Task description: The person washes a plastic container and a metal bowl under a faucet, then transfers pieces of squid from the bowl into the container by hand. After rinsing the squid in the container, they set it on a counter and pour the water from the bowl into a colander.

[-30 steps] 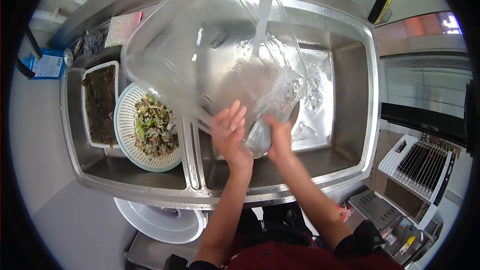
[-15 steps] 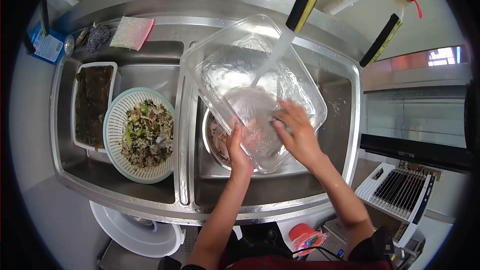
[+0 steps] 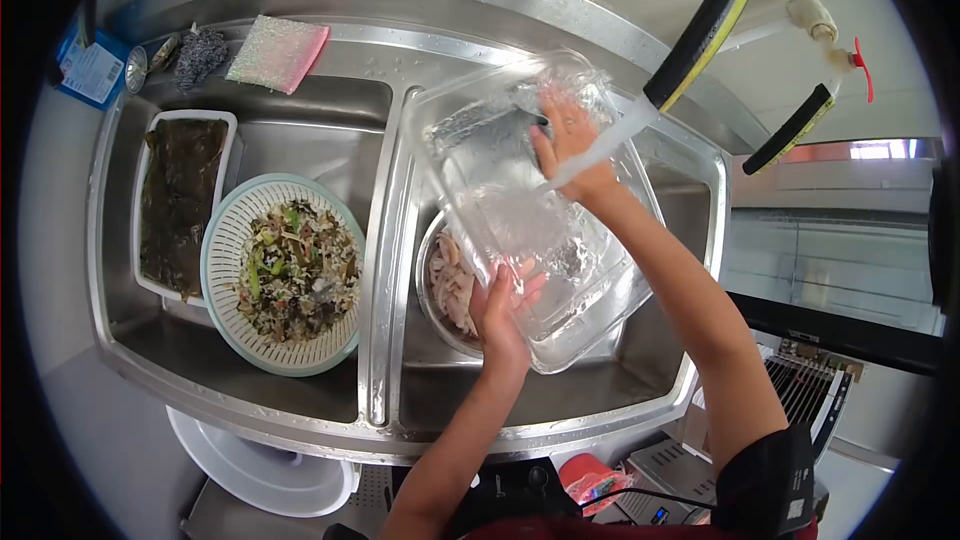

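Observation:
A transparent plastic container [image 3: 600, 270] is tilted over the right sink basin, with water running in it. My left hand [image 3: 503, 325] grips its near left edge, the thumb on the rim and the fingers showing through the plastic. My right hand [image 3: 575, 148] is inside at the far end, fingers outstretched against the inner surface. A white water stream [image 3: 600, 152] falls from a black hose with a yellow stripe [image 3: 705, 25] beside my right wrist. Beneath the container, partly hidden, stands a metal bowl [image 3: 425, 290] of pale strips [image 3: 455, 285] that look like meat.
In the left basin are a colander [image 3: 225, 285] of chopped food scraps and a white tray [image 3: 227, 165] with dark, leaf-like sheets. A pink sponge [image 3: 280, 53] and a scouring pad [image 3: 200, 58] lie on the back ledge. A sink divider [image 3: 385, 270] separates the basins.
My right hand has moved from the container's near part to its far end. The view has shifted slightly. My left hand keeps its grip on the edge.

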`<state>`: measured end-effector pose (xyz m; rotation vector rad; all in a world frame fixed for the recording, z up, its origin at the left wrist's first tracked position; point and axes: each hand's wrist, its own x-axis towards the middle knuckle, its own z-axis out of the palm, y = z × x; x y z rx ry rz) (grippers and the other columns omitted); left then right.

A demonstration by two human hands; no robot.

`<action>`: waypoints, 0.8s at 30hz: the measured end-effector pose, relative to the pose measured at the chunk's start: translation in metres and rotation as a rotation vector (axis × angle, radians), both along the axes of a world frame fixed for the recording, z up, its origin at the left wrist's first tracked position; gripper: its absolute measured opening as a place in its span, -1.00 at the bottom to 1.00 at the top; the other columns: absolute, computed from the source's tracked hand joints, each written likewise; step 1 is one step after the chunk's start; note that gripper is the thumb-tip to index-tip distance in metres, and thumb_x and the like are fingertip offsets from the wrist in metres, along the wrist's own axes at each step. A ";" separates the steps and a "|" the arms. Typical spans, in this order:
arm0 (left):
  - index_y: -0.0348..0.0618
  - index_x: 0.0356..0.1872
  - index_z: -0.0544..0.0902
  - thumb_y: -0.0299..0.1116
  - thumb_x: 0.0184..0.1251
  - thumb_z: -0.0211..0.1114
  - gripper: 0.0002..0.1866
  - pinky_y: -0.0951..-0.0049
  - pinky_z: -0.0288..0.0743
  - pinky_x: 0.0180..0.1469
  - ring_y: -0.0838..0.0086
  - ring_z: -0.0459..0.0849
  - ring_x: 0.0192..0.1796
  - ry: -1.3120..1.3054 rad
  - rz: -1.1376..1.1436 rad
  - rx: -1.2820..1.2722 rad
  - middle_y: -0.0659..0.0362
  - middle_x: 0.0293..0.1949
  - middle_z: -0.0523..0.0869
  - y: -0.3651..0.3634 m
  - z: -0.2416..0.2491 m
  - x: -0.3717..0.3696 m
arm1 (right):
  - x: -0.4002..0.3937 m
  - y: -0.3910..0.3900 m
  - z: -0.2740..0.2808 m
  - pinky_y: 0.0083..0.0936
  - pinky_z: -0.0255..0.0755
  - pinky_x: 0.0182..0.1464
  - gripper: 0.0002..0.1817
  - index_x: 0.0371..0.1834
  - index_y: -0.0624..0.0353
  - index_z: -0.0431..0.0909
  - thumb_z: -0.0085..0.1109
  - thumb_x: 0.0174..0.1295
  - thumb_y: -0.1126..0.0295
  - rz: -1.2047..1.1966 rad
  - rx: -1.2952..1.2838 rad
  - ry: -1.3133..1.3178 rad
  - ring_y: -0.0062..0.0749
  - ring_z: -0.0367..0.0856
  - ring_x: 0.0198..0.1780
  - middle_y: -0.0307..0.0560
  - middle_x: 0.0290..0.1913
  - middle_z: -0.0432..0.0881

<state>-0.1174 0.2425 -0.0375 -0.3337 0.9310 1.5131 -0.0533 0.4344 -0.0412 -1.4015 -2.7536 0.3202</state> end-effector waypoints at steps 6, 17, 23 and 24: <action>-0.27 -0.06 0.36 -0.22 0.12 0.16 -0.58 0.39 0.37 -0.12 0.33 0.52 -0.14 -0.024 -0.004 0.003 0.08 -0.15 0.49 0.008 -0.014 0.011 | 0.012 -0.092 -0.015 -0.12 -0.10 0.24 -0.43 0.13 0.26 0.15 -0.06 0.05 0.22 -0.027 0.032 0.060 0.06 0.04 0.24 0.14 0.19 0.15; -0.32 -0.14 0.41 -0.22 0.12 0.14 -0.61 0.45 0.39 -0.16 0.45 0.49 -0.22 0.017 -0.023 0.006 0.09 -0.25 0.51 -0.008 -0.022 0.010 | -0.037 -0.050 -0.011 -0.09 -0.14 0.24 -0.44 0.13 0.14 0.21 -0.10 0.04 0.15 0.119 0.236 -0.065 -0.06 0.01 0.27 0.10 0.20 0.14; -0.27 -0.22 0.47 -0.29 0.14 0.13 -0.73 0.61 0.31 -0.20 0.59 0.44 -0.27 0.085 -0.049 0.049 0.20 -0.29 0.52 0.004 -0.010 -0.015 | 0.018 -0.052 -0.027 -0.11 -0.18 0.24 -0.43 0.20 0.16 0.12 -0.21 0.15 0.11 -0.236 0.179 0.131 0.05 -0.05 0.27 0.21 0.24 0.03; -0.27 -0.22 0.47 -0.29 0.14 0.13 -0.73 0.61 0.31 -0.20 0.59 0.44 -0.27 0.088 -0.059 0.055 0.20 -0.29 0.52 0.002 -0.007 -0.012 | 0.024 -0.065 -0.027 -0.13 -0.20 0.25 -0.43 0.22 0.17 0.08 -0.23 0.17 0.11 -0.275 0.188 0.148 0.07 -0.07 0.28 0.23 0.26 -0.01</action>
